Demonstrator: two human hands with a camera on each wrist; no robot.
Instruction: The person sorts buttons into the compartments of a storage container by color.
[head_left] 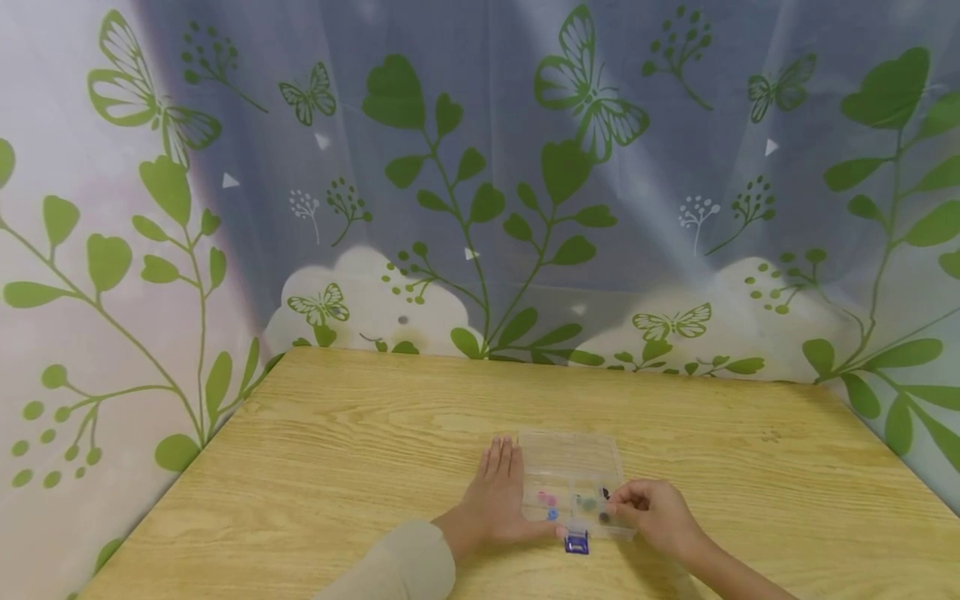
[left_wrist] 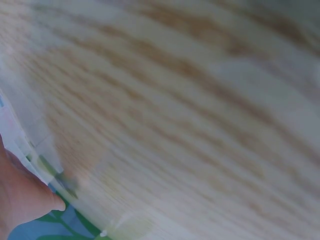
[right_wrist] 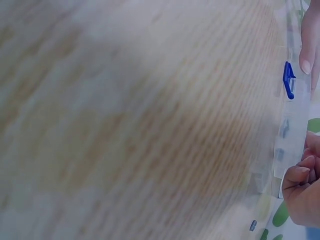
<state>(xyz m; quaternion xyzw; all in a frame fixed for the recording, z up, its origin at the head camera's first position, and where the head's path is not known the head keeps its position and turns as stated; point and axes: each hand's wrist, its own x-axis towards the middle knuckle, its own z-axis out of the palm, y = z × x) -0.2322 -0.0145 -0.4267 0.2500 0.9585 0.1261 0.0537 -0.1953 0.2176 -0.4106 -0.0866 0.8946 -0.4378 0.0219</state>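
Observation:
A clear plastic divided box (head_left: pixel 572 454) lies on the table with its lid folded back. Small pink pieces (head_left: pixel 547 498) and a blue piece (head_left: pixel 552 514) sit in its left part, pale green ones (head_left: pixel 587 503) in the middle. My left hand (head_left: pixel 497 500) lies flat along the box's left side, fingers straight, thumb reaching the front edge by the blue latch (head_left: pixel 577 542). Over the right compartment, my right hand (head_left: pixel 660 512) has bent fingers, the tips beside small black pieces (head_left: pixel 604 517). I cannot tell whether those fingertips pinch a piece.
The wood-grain table (head_left: pixel 337 450) extends around the box. Behind it hangs a curtain (head_left: pixel 495 208) printed with green leaves and butterflies. A small dark piece (right_wrist: pixel 253 225) shows beyond the box in the right wrist view.

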